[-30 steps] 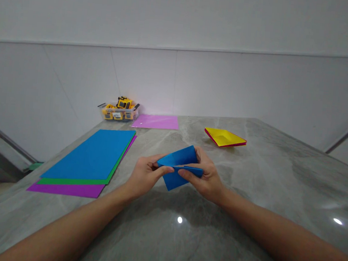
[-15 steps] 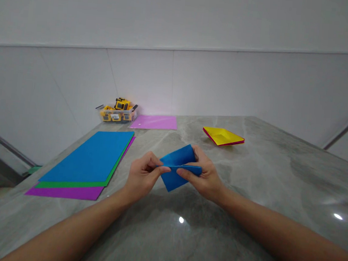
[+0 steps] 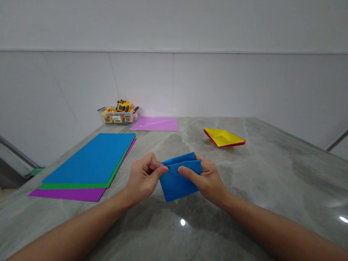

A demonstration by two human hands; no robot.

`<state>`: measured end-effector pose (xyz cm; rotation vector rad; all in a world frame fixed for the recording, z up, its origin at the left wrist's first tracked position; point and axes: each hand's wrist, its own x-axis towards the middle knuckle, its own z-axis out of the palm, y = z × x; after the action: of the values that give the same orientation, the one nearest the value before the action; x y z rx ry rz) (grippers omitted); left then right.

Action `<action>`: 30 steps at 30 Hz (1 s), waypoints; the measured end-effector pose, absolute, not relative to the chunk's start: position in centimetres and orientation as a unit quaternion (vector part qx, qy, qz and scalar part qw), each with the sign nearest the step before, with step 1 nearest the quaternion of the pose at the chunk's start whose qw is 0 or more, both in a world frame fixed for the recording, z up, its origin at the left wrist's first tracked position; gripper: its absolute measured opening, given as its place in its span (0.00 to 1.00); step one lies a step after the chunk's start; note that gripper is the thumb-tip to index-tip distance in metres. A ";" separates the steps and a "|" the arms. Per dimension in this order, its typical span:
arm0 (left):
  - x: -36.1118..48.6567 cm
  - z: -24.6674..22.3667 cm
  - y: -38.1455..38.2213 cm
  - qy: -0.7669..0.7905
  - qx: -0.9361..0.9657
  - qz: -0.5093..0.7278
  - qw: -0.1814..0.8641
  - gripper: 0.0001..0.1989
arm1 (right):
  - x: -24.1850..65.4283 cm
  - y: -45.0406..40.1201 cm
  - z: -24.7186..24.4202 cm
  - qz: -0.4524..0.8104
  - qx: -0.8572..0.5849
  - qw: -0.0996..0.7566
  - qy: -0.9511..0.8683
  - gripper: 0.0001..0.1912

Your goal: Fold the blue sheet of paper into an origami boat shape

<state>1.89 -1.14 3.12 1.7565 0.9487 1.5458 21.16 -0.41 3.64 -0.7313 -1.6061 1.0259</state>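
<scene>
A folded blue paper [image 3: 177,185] is held up above the grey marbled table [image 3: 222,236], with a gap showing between its layers at the top. My left hand [image 3: 144,176] pinches its upper left corner between thumb and fingers. On the right side, my right hand [image 3: 208,177] grips the paper, thumb on the near face and fingers behind, partly hidden. Beyond the hands, to the right, lies a folded yellow and red paper piece [image 3: 224,138].
Large blue [image 3: 94,158], green [image 3: 74,187] and purple [image 3: 67,194] sheets are stacked on the left. At the back stand a clear bin [image 3: 118,117] of yellow toy vehicles and, beside it, a flat pink sheet [image 3: 155,123]. A wall rises behind the table.
The blue paper has tilted so that its near face shows more broadly and its lower corner hangs lower. Both hands keep their hold in nearly the same place. The view has shifted slightly.
</scene>
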 end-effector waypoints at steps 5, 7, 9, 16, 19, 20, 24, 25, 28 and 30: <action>2.4 3.5 -1.3 0.370 0.624 0.543 0.423 0.14 | 21.4 -0.1 3.3 0.444 -0.315 0.514 -0.662 0.13; 2.4 3.7 -1.3 0.366 0.632 0.532 0.428 0.12 | 21.5 0.0 3.1 0.436 -0.318 0.513 -0.668 0.13; 2.3 3.8 -1.4 0.367 0.643 0.534 0.409 0.10 | 21.6 0.0 3.0 0.434 -0.316 0.511 -0.671 0.13; 1.9 3.8 -1.8 0.384 0.670 0.555 0.309 0.09 | 21.6 0.0 2.8 0.476 -0.301 0.502 -0.656 0.12; 1.9 3.8 -1.9 0.391 0.671 0.566 0.277 0.10 | 21.6 0.0 2.7 0.466 -0.304 0.500 -0.664 0.13; 2.0 3.7 -2.0 0.392 0.670 0.566 0.276 0.11 | 21.6 0.0 2.7 0.454 -0.304 0.501 -0.671 0.13; 2.4 3.7 -2.0 0.393 0.645 0.556 0.348 0.17 | 21.7 -0.1 2.9 0.387 -0.304 0.526 -0.693 0.12; 2.5 3.8 -2.0 0.390 0.639 0.550 0.371 0.17 | 21.7 -0.2 2.9 0.371 -0.301 0.529 -0.701 0.11; 2.7 3.8 -2.1 0.384 0.634 0.531 0.411 0.15 | 21.8 -0.2 3.0 0.324 -0.292 0.528 -0.729 0.09; 2.8 3.8 -2.2 0.384 0.630 0.527 0.421 0.14 | 21.8 -0.3 3.0 0.298 -0.288 0.528 -0.741 0.08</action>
<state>2.79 -2.16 3.82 1.5790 0.9626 1.3215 21.76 -0.33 3.01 -0.6888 -1.7715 0.7112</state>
